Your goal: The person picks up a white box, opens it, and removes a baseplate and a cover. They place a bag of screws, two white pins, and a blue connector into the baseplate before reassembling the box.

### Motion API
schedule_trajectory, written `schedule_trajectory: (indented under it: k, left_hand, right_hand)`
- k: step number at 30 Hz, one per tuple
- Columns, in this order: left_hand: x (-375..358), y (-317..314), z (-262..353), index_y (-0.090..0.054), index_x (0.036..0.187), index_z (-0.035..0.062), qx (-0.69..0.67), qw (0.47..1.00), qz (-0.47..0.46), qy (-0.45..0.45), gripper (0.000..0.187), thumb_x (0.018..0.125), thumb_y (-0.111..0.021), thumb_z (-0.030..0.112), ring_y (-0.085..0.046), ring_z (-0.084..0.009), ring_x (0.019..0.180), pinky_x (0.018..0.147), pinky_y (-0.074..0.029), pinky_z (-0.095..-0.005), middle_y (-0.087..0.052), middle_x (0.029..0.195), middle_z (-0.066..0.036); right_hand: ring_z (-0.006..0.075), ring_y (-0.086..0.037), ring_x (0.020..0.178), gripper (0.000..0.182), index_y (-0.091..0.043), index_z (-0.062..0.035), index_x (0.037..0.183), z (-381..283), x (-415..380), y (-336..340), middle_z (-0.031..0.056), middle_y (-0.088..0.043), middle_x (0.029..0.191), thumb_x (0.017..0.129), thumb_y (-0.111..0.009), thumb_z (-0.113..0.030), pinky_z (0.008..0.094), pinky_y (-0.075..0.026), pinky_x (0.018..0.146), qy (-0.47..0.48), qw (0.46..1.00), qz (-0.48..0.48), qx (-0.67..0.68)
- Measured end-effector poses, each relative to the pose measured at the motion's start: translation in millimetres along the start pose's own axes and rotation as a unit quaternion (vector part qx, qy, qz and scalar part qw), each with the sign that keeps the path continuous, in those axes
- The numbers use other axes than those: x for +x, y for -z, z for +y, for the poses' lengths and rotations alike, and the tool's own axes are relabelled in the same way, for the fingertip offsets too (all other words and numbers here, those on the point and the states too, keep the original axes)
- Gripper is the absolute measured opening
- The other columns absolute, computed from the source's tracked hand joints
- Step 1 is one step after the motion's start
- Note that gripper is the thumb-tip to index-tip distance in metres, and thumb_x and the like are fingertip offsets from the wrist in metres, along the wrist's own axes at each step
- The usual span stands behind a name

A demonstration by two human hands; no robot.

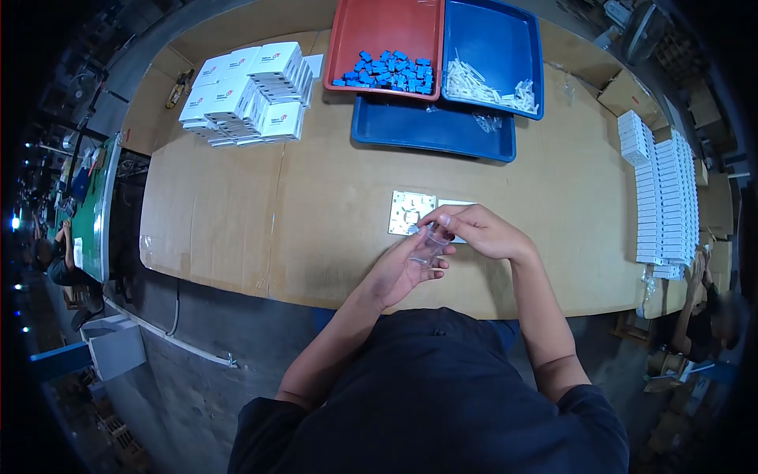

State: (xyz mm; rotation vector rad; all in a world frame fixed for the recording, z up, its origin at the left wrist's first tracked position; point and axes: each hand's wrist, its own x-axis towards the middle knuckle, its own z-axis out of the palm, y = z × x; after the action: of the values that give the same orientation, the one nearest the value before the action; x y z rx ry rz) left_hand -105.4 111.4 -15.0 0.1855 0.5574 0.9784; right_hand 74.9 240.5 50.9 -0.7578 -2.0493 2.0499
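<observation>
My left hand (399, 272) holds a small clear plastic bag (430, 246) against its palm and fingers. From the right, my right hand (491, 231) pinches the upper part of the same bag. Just beyond my left hand lies a square white plastic piece (409, 210) with its inner parts facing up. A second white piece (454, 207) lies beside it, mostly covered by my right hand. Both pieces rest on the cardboard-covered table (332, 197).
A red tray (387, 31) holds blue parts, a blue tray (493, 47) holds white parts, and another blue tray (434, 138) sits in front. White boxes (245, 95) are stacked left; white pieces (667, 189) are stacked right. People (59, 265) sit at both sides.
</observation>
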Motion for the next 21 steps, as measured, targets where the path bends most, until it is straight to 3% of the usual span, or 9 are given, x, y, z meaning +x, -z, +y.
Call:
schedule_trajectory:
  k: [4, 6, 10, 13, 16, 18, 19, 20, 21]
  left_hand:
    - [2.3, 3.1, -4.9, -0.056, 0.135, 0.0079, 0.015, 1.0, 0.002, -0.021, 0.044, 0.114, -0.04, 0.043, -0.067, -0.0182, 0.101, 0.091, -0.055, -0.0372, -0.069, 0.121, -0.008]
    - [1.7, 2.6, -4.4, -0.055, 0.135, 0.008, 0.021, 0.999, 0.017, -0.022, 0.044, 0.114, -0.04, 0.043, -0.067, -0.0184, 0.1, 0.091, -0.055, -0.0373, -0.069, 0.119, -0.008]
    - [0.4, -1.7, 1.8, -0.056, 0.134, 0.0083, 0.002, 1.0, -0.003, -0.015, 0.039, 0.114, -0.041, 0.039, -0.066, -0.0178, 0.099, 0.091, -0.054, -0.037, -0.066, 0.119, -0.007]
    - [1.7, -0.5, 1.2, -0.056, 0.133, 0.0083, -0.01, 1.0, -0.015, -0.011, 0.037, 0.114, -0.043, 0.037, -0.065, -0.0173, 0.099, 0.091, -0.054, -0.0365, -0.066, 0.119, -0.007]
    - [3.5, 0.4, -2.1, -0.056, 0.133, 0.0081, 0.018, 1.0, 0.003, -0.016, 0.038, 0.114, -0.042, 0.038, -0.066, -0.0174, 0.098, 0.09, -0.055, -0.0359, -0.066, 0.118, -0.007]
    - [4.7, 4.4, -3.5, -0.056, 0.133, 0.0079, 0.053, 0.998, 0.018, -0.016, 0.039, 0.114, -0.042, 0.039, -0.066, -0.0178, 0.097, 0.089, -0.055, -0.0357, -0.066, 0.117, -0.007]
    - [5.0, 8.3, -4.3, -0.056, 0.133, 0.0067, 0.041, 0.999, 0.024, -0.013, 0.04, 0.114, -0.042, 0.039, -0.066, -0.0177, 0.097, 0.089, -0.056, -0.0354, -0.067, 0.116, -0.007]
    - [5.4, 11.2, -5.1, -0.057, 0.132, 0.0055, 0.031, 0.999, 0.029, -0.009, 0.04, 0.114, -0.042, 0.038, -0.066, -0.0177, 0.096, 0.089, -0.056, -0.0352, -0.067, 0.115, -0.008]
    - [2.6, 4.4, -3.2, -0.056, 0.137, 0.0015, 0.038, 0.998, 0.044, -0.012, 0.048, 0.114, -0.04, 0.041, -0.065, -0.0176, 0.092, 0.088, -0.055, -0.0358, -0.068, 0.113, -0.007]
  right_hand:
    - [0.0191, -0.065, 0.099, 0.055, -0.072, 0.0039, 0.11, 5.6, 3.6, -8.8, 0.0115, -0.071, 0.111, 0.113, -0.045, -0.044, 0.0327, -0.051, 0.091, 0.009, 0.997, -0.042, -0.068]
    - [0.0204, -0.065, 0.096, 0.056, -0.072, 0.003, 0.114, 5.4, 5.1, -10.7, 0.0118, -0.072, 0.109, 0.113, -0.044, -0.046, 0.0336, -0.051, 0.089, -0.036, 0.994, -0.08, -0.062]
    - [0.02, -0.067, 0.093, 0.056, -0.071, 0.0024, 0.116, 2.4, 3.2, -5.3, 0.0114, -0.072, 0.106, 0.113, -0.044, -0.046, 0.0347, -0.053, 0.087, 0.005, 0.997, -0.034, -0.065]
    - [0.0192, -0.068, 0.091, 0.056, -0.071, 0.0019, 0.118, 1.0, 3.7, -3.4, 0.011, -0.073, 0.106, 0.113, -0.044, -0.047, 0.0348, -0.054, 0.085, -0.038, 0.998, -0.023, -0.04]
    - [0.0177, -0.068, 0.091, 0.056, -0.071, 0.0021, 0.118, 11.2, 6.2, -12.1, 0.0104, -0.074, 0.102, 0.112, -0.045, -0.047, 0.0333, -0.055, 0.085, 0.027, 0.994, -0.03, -0.097]
    - [0.0176, -0.068, 0.093, 0.054, -0.071, 0.0026, 0.118, 9.6, 6.2, -13.7, 0.0108, -0.075, 0.099, 0.112, -0.047, -0.045, 0.0334, -0.054, 0.088, -0.056, 0.993, -0.071, -0.073]
    - [0.017, -0.068, 0.091, 0.052, -0.072, 0.0029, 0.115, 13.8, 6.1, -10.1, 0.0103, -0.075, 0.096, 0.112, -0.049, -0.044, 0.0335, -0.055, 0.088, -0.03, 0.995, -0.066, -0.061]
    - [0.017, -0.068, 0.091, 0.052, -0.072, 0.0029, 0.115, 17.9, 7.3, -2.1, 0.0103, -0.075, 0.096, 0.112, -0.049, -0.044, 0.0335, -0.055, 0.088, -0.025, 0.996, -0.052, -0.063]
    - [0.0191, -0.068, 0.101, 0.049, -0.074, 0.0032, 0.113, 21.8, 9.4, 9.7, 0.0117, -0.075, 0.107, 0.112, -0.05, -0.04, 0.0351, -0.053, 0.093, -0.01, 0.997, -0.049, -0.053]
